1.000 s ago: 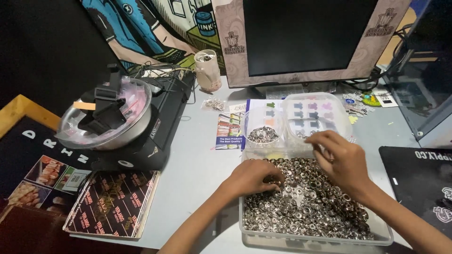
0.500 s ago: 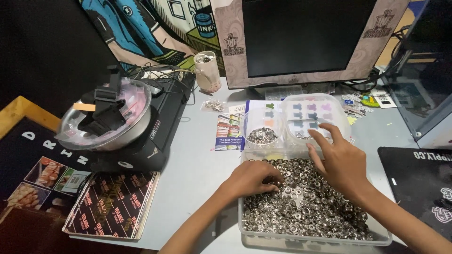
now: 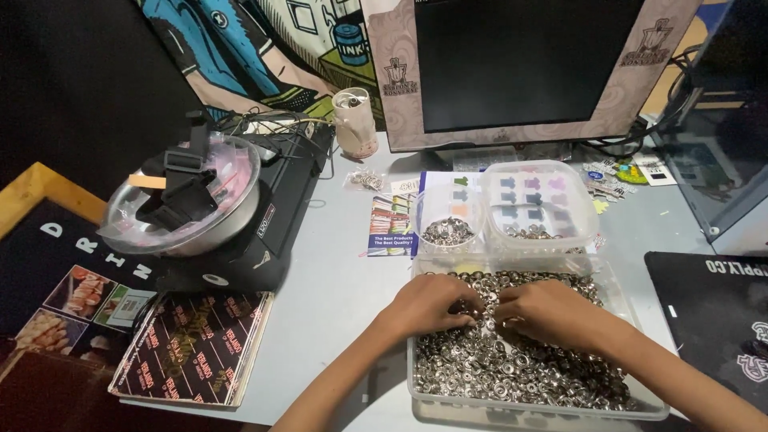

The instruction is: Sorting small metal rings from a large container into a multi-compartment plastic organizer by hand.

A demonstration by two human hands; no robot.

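While both hands work in the tray, layout L to R is as follows. Far L: dark printed booklets (image 3: 192, 344) lie flat on the desk (image 3: 336, 296), w/ a black machine (image 3: 240, 232) behind them carrying a clear domed bowl (image 3: 188, 200). Ctr rear: small pale cup (image 3: 354, 122), then a monitor (image 3: 520, 68) w/ dark screen. In front of the monitor: two clear tubs side by side, L tub (image 3: 448, 216) and R tub (image 3: 540, 208), each w/ a few metal rings inside. Nearest the camera: clear plastic tray (image 3: 528, 404) filled w/ small silver metal rings (image 3: 512, 364). Left hand (image 3: 432, 304) rests on the ring pile, fingers curled down into it. Right hand (image 3: 548, 310) is just beside it, fingers also curled into the rings. Cannot tell whether either hand actually pinches a ring. Far R: black mat (image 3: 712, 312).
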